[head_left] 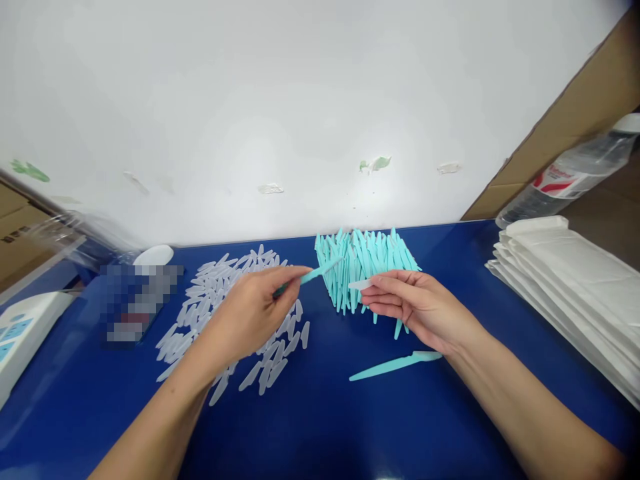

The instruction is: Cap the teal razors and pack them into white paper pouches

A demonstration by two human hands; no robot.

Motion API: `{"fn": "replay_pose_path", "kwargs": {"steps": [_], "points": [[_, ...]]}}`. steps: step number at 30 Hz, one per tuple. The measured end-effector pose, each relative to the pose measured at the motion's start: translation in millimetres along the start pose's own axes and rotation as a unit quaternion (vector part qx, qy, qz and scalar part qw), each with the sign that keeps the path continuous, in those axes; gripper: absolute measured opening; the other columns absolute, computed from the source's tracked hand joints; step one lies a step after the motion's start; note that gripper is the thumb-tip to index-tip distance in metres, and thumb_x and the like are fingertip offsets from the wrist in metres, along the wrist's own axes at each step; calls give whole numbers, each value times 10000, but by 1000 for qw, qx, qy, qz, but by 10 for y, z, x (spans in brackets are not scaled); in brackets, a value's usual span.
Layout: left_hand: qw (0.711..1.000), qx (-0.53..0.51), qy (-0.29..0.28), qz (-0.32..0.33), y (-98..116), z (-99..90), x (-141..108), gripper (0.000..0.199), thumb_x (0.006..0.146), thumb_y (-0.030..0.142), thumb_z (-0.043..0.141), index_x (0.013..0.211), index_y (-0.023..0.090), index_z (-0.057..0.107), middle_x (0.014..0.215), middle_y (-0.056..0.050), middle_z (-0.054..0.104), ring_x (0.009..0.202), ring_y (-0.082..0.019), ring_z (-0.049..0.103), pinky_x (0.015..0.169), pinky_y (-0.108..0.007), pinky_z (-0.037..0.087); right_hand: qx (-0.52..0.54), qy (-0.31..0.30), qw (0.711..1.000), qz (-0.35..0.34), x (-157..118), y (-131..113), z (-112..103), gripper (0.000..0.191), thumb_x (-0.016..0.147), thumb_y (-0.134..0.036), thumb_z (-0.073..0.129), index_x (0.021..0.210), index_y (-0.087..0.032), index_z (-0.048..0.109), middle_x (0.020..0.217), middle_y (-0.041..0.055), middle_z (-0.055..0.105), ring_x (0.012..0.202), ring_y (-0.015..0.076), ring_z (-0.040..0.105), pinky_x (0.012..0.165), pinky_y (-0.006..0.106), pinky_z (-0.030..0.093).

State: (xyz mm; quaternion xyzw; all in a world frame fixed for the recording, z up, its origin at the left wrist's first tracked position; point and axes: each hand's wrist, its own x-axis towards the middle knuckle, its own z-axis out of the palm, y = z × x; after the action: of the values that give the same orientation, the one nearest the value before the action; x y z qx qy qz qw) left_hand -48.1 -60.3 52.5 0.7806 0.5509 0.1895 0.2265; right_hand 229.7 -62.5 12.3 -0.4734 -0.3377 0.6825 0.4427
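Observation:
My left hand [265, 303] is pinched around a turquoise eyebrow razor [325, 268], one end of which points right. Between the thumb and fingers of my right hand [410, 300] is a small translucent white blade cover [361, 285], its tip towards the razor but apart from it. Beneath my left hand spreads a loose heap of similar covers [207, 293]. Behind my right hand lies a dense pile of turquoise razors [360, 253], partly hidden by that hand. A single razor [390, 367] rests on the blue tabletop [320, 427], near my right wrist.
White padded envelopes [580, 267] are stacked at right, with a plastic water bottle [565, 177] leaning behind them by cardboard [555, 127]. A white device [30, 327], a blurred-out item [137, 303] and a white round object [154, 255] are at left. A white wall [300, 100] bounds the back.

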Motion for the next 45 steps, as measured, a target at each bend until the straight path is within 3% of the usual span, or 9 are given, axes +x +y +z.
{"fn": "replay_pose_path", "kwargs": {"steps": [4,11,18,26,32,40,45], "points": [[992,-31,44,117,-243,20,-284,404,1116,279,466,1466,321,664,1002,-49,651,709,-138,560,574,-252,420,38,-3,999,21,23,21,153,221,760,-370,937,826,-184,839,898,95,857,873,203,829,820,268,679],[988,20,59,144,-446,135,-347,449,1117,199,490,1527,351,592,1013,-22,596,697,-121,532,601,-269,383,50,21,998,26,71,111,289,207,762,-353,945,810,-185,834,864,71,855,844,173,823,834,246,665],[989,24,36,142,-439,233,-354,439,1116,191,495,1514,350,588,1085,-28,619,691,-103,578,609,-262,407,34,16,999,38,45,174,294,220,746,-359,956,814,-188,836,873,67,855,841,180,825,810,248,666],[988,48,55,140,-490,161,-390,430,1104,202,515,1498,347,610,1047,-27,628,678,-109,564,592,-257,406,25,16,999,24,44,173,283,231,740,-377,957,813,-196,833,854,54,850,831,174,822,798,247,669],[986,39,46,157,-371,302,-381,427,1116,196,489,1515,312,585,1079,-41,627,672,-103,564,588,-251,414,5,-6,1000,21,9,214,314,255,758,-403,949,824,-190,824,855,55,846,837,175,821,805,257,670],[985,35,82,147,-270,451,-391,365,1095,185,530,1432,256,652,1062,-49,649,676,-105,572,563,-241,417,-76,-31,997,-4,-13,267,295,331,803,-494,901,891,-186,815,899,75,842,854,199,815,813,321,676],[984,23,74,160,-226,437,-403,347,1078,164,562,1397,239,677,1085,-56,688,730,-122,637,546,-240,438,-194,-59,979,-10,-59,60,155,329,829,-511,863,860,-188,809,821,59,819,745,177,780,698,282,645]]}}
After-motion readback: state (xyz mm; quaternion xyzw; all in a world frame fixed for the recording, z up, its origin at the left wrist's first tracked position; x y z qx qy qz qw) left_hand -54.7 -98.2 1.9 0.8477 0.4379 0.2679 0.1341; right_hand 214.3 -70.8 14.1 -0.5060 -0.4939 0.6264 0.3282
